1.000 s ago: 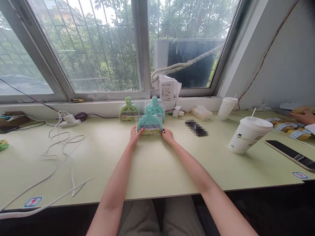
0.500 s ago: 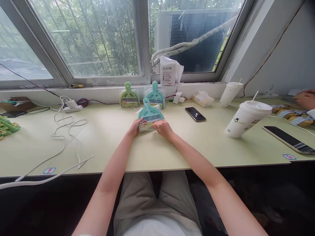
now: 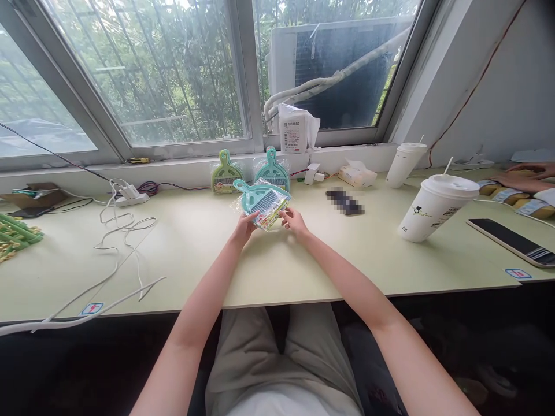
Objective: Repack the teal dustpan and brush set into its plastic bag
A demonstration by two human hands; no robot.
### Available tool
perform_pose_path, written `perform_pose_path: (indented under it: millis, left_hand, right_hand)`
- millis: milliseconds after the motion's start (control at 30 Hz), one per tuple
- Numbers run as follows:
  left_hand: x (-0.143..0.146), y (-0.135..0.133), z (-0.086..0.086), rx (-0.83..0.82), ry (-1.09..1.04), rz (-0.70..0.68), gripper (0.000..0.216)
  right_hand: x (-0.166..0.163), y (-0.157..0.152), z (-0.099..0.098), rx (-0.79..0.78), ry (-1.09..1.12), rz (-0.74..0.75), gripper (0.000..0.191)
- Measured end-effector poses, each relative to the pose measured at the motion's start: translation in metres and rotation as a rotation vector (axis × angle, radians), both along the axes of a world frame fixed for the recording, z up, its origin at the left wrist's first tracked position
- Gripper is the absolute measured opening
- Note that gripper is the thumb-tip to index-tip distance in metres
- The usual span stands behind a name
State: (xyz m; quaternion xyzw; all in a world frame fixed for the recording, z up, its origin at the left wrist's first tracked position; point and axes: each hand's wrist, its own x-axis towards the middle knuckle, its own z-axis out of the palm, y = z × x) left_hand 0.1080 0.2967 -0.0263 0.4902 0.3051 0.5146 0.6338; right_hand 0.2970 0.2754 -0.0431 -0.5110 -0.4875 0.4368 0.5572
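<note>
A teal dustpan-and-brush set in clear wrapping is held above the table, tilted so its handle points to the upper left. My left hand grips the lower left edge, thumb on the printed card. At the lower right corner, the bent fingers of my right hand pinch the edge of the pack. Behind it, a green dustpan set and another teal dustpan set lean upright against the sill.
White cables sprawl on the left of the table. A blurred phone, tissue pack, two lidded cups, the nearer one large, and another phone lie right. Another person's hands rest on yellow packs at far right.
The held dustpan set has turned anticlockwise, its handle swinging from upright to the upper left. My right hand has shifted from the card's front to its right corner.
</note>
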Motion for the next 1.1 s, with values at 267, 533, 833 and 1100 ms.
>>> perform_pose_path:
  millis: [267, 533, 833, 1100]
  left_hand:
    - [-0.020, 0.009, 0.000, -0.035, 0.231, -0.261, 0.046]
    - [-0.030, 0.030, -0.005, -0.141, 0.145, 0.107, 0.025]
    - [-0.080, 0.038, 0.002, -0.339, 0.053, 0.829, 0.029]
    - [-0.039, 0.016, 0.012, 0.161, 0.663, 1.170, 0.050]
  right_hand:
    - [0.011, 0.002, 0.005, 0.023, 0.208, -0.087, 0.027]
    - [0.020, 0.003, 0.010, -0.024, 0.244, -0.037, 0.019]
    - [0.047, 0.005, 0.008, -0.134, 0.364, -0.207, 0.017]
    - [0.037, 0.002, 0.005, -0.078, 0.411, -0.176, 0.016]
